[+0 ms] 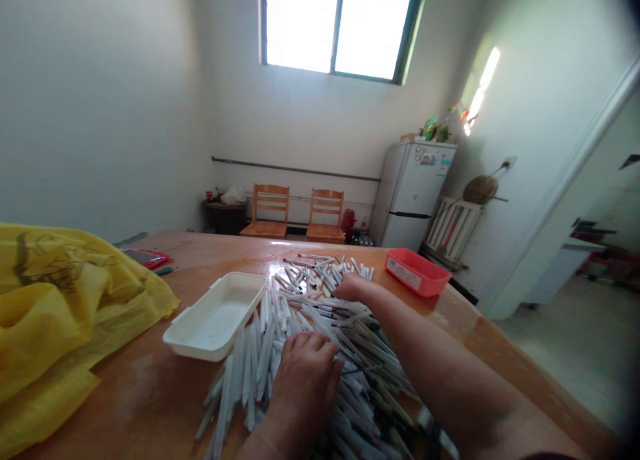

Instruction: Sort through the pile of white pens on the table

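Observation:
A large heap of slim white pen-like sticks (260, 353) spreads over the wooden table. Many look wrapped in pale sleeves. My left hand (307, 377) rests on the near part of this heap, its fingers curled down and close together; whatever lies under them is hidden. Farther off, my right hand (351, 287) reaches to a looser group of pens (300, 275), some with dark ends. Its fingers are bent and pressed together, and the fingertips do not show clearly. Left of the heap stands a cream plastic tray (217, 317) with nothing visible in it.
A red plastic basket (417, 271) with a white label sits near the table's right edge. A yellow plastic bag (75, 313) covers the left side, with a pink-red flat object (147, 257) behind it. Beyond the table (135, 393) are two wooden chairs (271, 207) and a refrigerator (413, 190).

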Demonstrator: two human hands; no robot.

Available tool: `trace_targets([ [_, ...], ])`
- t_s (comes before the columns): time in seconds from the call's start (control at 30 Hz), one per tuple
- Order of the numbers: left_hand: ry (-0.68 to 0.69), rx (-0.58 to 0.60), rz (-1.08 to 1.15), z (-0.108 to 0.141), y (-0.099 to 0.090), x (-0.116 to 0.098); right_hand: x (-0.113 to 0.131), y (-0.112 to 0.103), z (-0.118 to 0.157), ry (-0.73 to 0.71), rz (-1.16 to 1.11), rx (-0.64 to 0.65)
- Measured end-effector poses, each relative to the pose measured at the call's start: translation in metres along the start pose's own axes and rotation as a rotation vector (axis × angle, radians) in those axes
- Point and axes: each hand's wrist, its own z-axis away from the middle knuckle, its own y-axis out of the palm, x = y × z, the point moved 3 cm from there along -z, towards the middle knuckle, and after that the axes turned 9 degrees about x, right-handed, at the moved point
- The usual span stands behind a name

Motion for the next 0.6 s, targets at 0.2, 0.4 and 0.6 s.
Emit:
trace_targets([
  [0.2,-0.004,-0.138,0.192,-0.002,-0.003,0.007,-0.001,-0.005,0.049,-0.042,-0.286,0.177],
  [0.4,-0.253,-0.275,1.024,-0.007,-0.004,0.018,-0.005,0.017,0.138,-0.205,-0.634,0.322],
  [0.6,-0.224,-0.016,1.669,-0.005,-0.006,-0.007,-0.008,0.055,0.203,-0.253,-1.199,0.564],
])
